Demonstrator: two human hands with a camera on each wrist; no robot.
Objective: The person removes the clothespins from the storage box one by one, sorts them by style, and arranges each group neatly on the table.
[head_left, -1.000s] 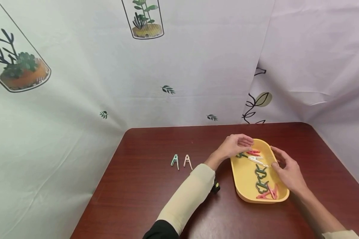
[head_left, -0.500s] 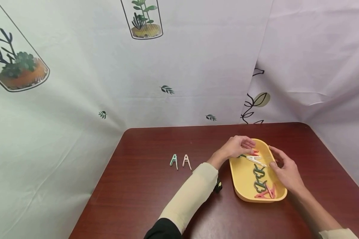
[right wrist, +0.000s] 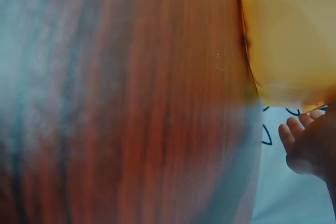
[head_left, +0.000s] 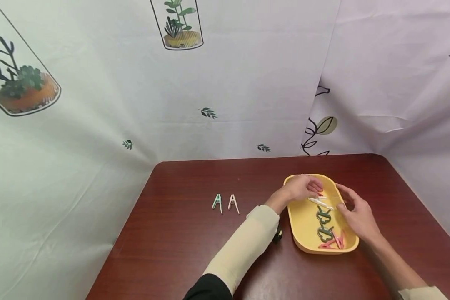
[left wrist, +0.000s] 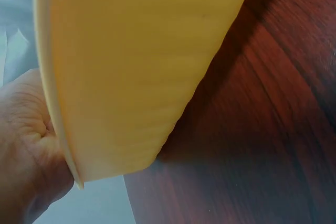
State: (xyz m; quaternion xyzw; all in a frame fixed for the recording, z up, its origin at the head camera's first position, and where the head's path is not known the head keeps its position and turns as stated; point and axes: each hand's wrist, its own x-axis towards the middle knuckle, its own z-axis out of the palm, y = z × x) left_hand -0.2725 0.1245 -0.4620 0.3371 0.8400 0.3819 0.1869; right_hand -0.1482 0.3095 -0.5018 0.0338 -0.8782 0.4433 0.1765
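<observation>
A yellow tray (head_left: 300,233) holds several clips and shapes. My left hand (head_left: 301,187) reaches over its far left rim, fingers bent down beside a white clip (head_left: 319,203); a bit of red shows by the fingertips, and whether they pinch anything is hidden. With thumb inside and fingers outside, my right hand (head_left: 360,214) grips the right rim. Two joined dark green shapes (head_left: 325,233) and pink clips (head_left: 338,240) lie at the near end. The left wrist view shows my left hand (left wrist: 31,145) behind the tray wall (left wrist: 131,77). In the right wrist view, my right hand (right wrist: 312,142) is beside the tray (right wrist: 289,40).
On the dark red table (head_left: 172,241), left of the tray, a mint green clip (head_left: 217,203) and a pale pink clip (head_left: 233,203) stand side by side, apart. A patterned cloth (head_left: 228,75) hangs behind the table.
My left hand has moved right and slightly nearer, farther over the tray, covering the green piece that showed beneath it and most of the red one. My right hand stays on the rim.
</observation>
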